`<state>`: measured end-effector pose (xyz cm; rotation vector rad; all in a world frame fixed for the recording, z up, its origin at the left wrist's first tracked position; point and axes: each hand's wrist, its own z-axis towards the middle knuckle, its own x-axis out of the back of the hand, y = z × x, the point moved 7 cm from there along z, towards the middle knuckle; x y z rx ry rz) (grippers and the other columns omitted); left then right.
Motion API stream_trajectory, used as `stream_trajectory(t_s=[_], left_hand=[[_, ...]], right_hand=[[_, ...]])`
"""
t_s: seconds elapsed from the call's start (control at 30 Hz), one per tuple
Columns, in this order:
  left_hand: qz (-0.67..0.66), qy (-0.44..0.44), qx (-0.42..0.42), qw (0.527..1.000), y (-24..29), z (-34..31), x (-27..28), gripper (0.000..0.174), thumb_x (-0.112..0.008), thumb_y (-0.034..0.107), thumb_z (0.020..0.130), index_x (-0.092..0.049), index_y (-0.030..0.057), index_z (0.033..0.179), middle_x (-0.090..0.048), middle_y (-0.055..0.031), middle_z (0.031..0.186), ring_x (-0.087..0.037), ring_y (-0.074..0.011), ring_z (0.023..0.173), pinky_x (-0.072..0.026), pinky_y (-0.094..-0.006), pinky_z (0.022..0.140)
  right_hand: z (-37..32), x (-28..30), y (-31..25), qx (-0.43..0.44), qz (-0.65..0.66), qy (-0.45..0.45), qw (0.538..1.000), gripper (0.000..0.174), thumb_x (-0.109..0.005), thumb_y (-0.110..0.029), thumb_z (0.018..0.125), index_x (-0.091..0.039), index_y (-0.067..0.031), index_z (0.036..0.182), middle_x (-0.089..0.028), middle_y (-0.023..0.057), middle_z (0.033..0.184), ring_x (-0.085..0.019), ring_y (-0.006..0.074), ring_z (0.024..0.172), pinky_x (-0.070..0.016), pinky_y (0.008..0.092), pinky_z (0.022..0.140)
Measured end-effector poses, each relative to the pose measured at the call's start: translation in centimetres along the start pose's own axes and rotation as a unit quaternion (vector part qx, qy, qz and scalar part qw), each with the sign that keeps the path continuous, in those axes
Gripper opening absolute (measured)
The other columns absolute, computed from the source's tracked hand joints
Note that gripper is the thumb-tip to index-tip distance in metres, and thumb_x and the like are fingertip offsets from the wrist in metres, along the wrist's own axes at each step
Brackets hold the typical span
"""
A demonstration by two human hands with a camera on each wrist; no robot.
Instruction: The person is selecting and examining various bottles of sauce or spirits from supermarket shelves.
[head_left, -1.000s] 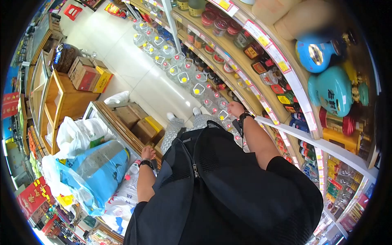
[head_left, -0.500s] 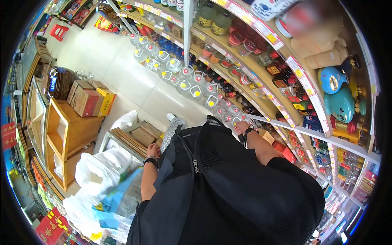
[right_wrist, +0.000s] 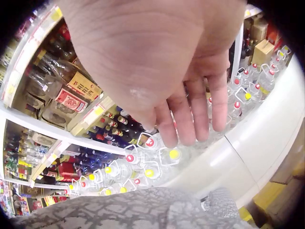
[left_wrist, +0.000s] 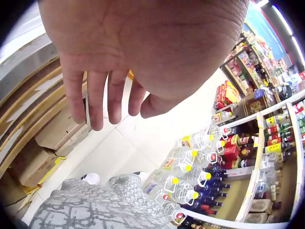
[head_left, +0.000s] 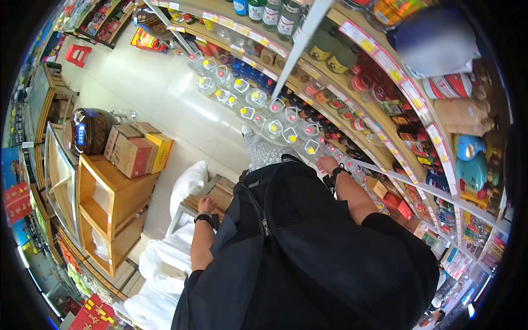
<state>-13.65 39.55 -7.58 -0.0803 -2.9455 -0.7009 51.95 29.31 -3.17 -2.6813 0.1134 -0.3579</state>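
Observation:
My left hand (head_left: 207, 206) hangs beside my body with nothing in it, next to a frame of stacked boards and cartons. In the left wrist view the left hand (left_wrist: 138, 52) has its fingers extended and hanging. The right hand (head_left: 328, 164) is empty too, close to the rows of clear plastic jugs (head_left: 273, 127) on the floor. The right wrist view shows the right hand (right_wrist: 162, 71) with straight fingers in front of the jugs (right_wrist: 138, 164); whether any finger touches them cannot be told.
Curved shelves of bottles (head_left: 286, 22) line the right side. To the left stand a wooden cabinet (head_left: 124, 190), cartons (head_left: 132, 151), a big brown jar (head_left: 91, 132) and white bags (head_left: 165, 258). A red stool (head_left: 78, 55) is on the tiled floor (head_left: 126, 77) farther ahead.
The shelves, jugs and cabinet have shifted in the head view as the person moves along the aisle. The blue package at the left has gone out of sight. Both hands remain empty.

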Motion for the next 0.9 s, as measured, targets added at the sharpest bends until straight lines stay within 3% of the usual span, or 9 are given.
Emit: stream_trajectory(t_s=[0.2, 0.33, 0.4, 0.5, 0.67, 0.73, 0.77, 0.8, 0.9], left_hand=[[0.0, 0.037, 0.014, 0.999, 8.0, 0.2, 2.0, 0.03, -0.051, 0.016, 0.096, -0.05, 0.0066, 0.125, -0.059, -0.0096, 0.095, -0.063, -0.0234, 0.071, -0.0518, -0.0342, 0.052], [-0.04, 0.087, -0.027, 0.995, 13.1, 1.0, 5.3, 0.037, -0.053, 0.025, 0.095, -0.05, 0.0106, 0.129, -0.06, -0.0112, 0.113, -0.065, -0.029, 0.099, -0.0561, -0.0466, 0.074], [-0.06, 0.093, -0.031, 0.993, 14.5, 1.3, 6.9, 0.036, -0.051, 0.023, 0.095, -0.051, 0.0119, 0.129, -0.06, -0.0105, 0.114, -0.065, -0.0288, 0.1, -0.0546, -0.0468, 0.076], [0.0, 0.105, 0.014, 0.994, 15.2, 2.1, 8.9, 0.038, -0.052, 0.025, 0.096, -0.049, 0.0099, 0.131, -0.061, -0.0143, 0.117, -0.065, -0.0304, 0.1, -0.0555, -0.045, 0.075], [0.001, 0.068, 0.091, 0.994, 14.2, 7.1, 11.2, 0.041, -0.053, 0.026, 0.097, -0.047, 0.0097, 0.133, -0.058, -0.0152, 0.122, -0.065, -0.0325, 0.102, -0.0549, -0.047, 0.076], [-0.016, 0.055, 0.08, 0.995, 16.2, 8.0, 11.1, 0.042, -0.054, 0.028, 0.097, -0.046, 0.01, 0.134, -0.058, -0.0153, 0.123, -0.065, -0.0324, 0.103, -0.0555, -0.048, 0.077], [-0.014, 0.051, 0.081, 0.995, 17.7, 8.1, 11.0, 0.042, -0.054, 0.028, 0.097, -0.046, 0.01, 0.134, -0.058, -0.0153, 0.123, -0.065, -0.0324, 0.103, -0.0555, -0.048, 0.077], [-0.01, 0.044, 0.066, 0.997, 18.9, 8.8, 11.2, 0.043, -0.055, 0.03, 0.097, -0.046, 0.0103, 0.134, -0.057, -0.0152, 0.124, -0.065, -0.0324, 0.103, -0.0556, -0.0491, 0.078], [-0.004, 0.023, 0.049, 0.999, 22.2, 11.2, 13.2, 0.046, -0.057, 0.032, 0.096, -0.045, 0.0114, 0.136, -0.057, -0.0141, 0.126, -0.064, -0.0321, 0.106, -0.0552, -0.0512, 0.08]], right_hand=[[6.4, -4.6, -7.1, -0.009, 0.004, -0.059, 0.998, 0.024, -0.058, -0.029, 0.089, -0.071, -0.0088, 0.091, -0.065, 0.0064, 0.075, -0.064, 0.0206, 0.063, -0.0516, 0.0365, 0.056], [8.4, -6.8, -16.1, 0.007, -0.136, -0.107, 0.985, 0.027, -0.059, -0.027, 0.09, -0.074, -0.0048, 0.093, -0.071, 0.0101, 0.082, -0.068, 0.0202, 0.065, -0.0552, 0.032, 0.059], [12.4, -8.3, -20.0, 0.294, -0.326, -0.117, 0.891, 0.022, -0.061, -0.021, 0.087, -0.074, -0.0061, 0.097, -0.069, 0.0088, 0.075, -0.069, 0.0177, 0.072, -0.0552, 0.0335, 0.059], [10.1, -8.0, -27.4, 0.162, -0.092, -0.058, 0.981, 0.022, -0.061, -0.02, 0.086, -0.074, -0.0083, 0.098, -0.071, 0.009, 0.076, -0.069, 0.0183, 0.071, -0.0552, 0.0354, 0.063], [8.1, -8.0, -32.1, 0.219, -0.139, 0.066, 0.964, 0.033, -0.06, -0.011, 0.082, -0.069, -0.0044, 0.112, -0.073, 0.0111, 0.088, -0.069, 0.0188, 0.076, -0.0548, 0.0317, 0.069], [11.4, -8.5, -28.8, 0.253, -0.259, 0.144, 0.921, 0.032, -0.059, -0.011, 0.082, -0.07, -0.0059, 0.111, -0.073, 0.011, 0.091, -0.069, 0.0197, 0.077, -0.0546, 0.0346, 0.069], [21.0, -9.7, -21.2, 0.41, -0.472, 0.114, 0.772, 0.032, -0.061, -0.012, 0.08, -0.07, -0.007, 0.11, -0.071, 0.0122, 0.1, -0.069, 0.0202, 0.083, -0.0545, 0.0365, 0.073], [15.1, -9.9, -24.1, 0.221, -0.394, 0.058, 0.89, 0.032, -0.066, -0.018, 0.08, -0.071, -0.0089, 0.11, -0.069, 0.0135, 0.109, -0.068, 0.0214, 0.093, -0.0535, 0.0375, 0.081], [7.6, -13.7, -29.7, 0.122, -0.412, 0.012, 0.903, 0.045, -0.077, -0.038, 0.075, -0.071, -0.0118, 0.112, -0.068, 0.0138, 0.112, -0.063, 0.0243, 0.108, -0.0513, 0.0349, 0.089]])
